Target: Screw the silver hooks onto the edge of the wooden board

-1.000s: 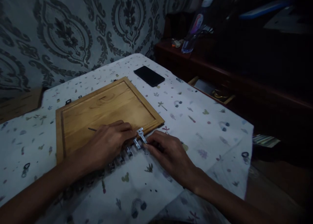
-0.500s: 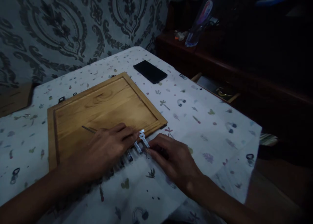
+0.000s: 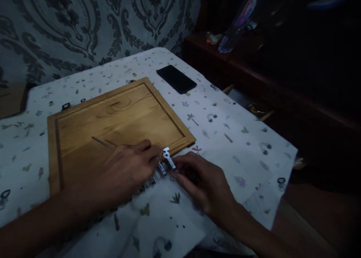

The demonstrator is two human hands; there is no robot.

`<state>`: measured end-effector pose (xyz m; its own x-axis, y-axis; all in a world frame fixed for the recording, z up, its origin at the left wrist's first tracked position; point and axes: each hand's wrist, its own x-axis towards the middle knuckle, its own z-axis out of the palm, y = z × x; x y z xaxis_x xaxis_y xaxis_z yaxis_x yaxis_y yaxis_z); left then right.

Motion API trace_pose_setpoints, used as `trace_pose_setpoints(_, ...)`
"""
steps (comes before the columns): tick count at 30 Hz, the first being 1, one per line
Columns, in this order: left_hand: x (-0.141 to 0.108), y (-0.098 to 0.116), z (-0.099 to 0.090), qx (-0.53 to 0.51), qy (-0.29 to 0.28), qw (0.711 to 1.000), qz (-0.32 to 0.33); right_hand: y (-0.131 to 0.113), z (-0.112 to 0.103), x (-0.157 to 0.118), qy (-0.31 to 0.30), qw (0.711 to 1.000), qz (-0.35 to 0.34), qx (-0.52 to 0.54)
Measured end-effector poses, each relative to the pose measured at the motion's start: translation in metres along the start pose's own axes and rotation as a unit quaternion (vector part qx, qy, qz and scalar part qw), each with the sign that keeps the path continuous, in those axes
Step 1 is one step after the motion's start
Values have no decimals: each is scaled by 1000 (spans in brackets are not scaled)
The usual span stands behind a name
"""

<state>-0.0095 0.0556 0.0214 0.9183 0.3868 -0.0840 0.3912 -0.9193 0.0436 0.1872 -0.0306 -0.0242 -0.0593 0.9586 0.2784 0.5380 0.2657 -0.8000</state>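
Note:
A framed wooden board (image 3: 113,115) lies on the patterned tablecloth, with a thin metal rod (image 3: 103,142) on it. My left hand (image 3: 129,168) rests over the board's near edge, its fingertips together at one end of a small silver metal bracket (image 3: 169,159). The other end of the bracket is pinched between the thumb and fingers of my right hand (image 3: 200,179). Beside it, a second metal piece (image 3: 161,168) sits at the board's edge, partly hidden by my left fingers. More dark metal bits show below the left hand.
A black phone (image 3: 176,79) lies behind the board on the tablecloth (image 3: 220,153). A plastic bottle (image 3: 237,25) stands on dark red furniture (image 3: 254,77) at the back right, above an open drawer. Cardboard (image 3: 11,100) is at the far left.
The view has shifted slightly, so the board sits a little farther left and higher. Both hands keep nearly the same hold around the bracket.

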Motion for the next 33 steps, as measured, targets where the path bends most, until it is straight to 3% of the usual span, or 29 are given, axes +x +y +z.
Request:
trace_pose_setpoints(8, -1, -1, 6, -32, 2, 999, -10, -7, 1, -1, 9, 998, -8, -66)
trace_pose_setpoints(27, -4, -6, 19, -68, 64, 996, 15, -9, 1, 1, -14, 996, 42, -76)
trace_pose_setpoints(33, -3, -6, 14, -70, 62, 995, 22, -6, 4, -1, -15, 996, 51, -74)
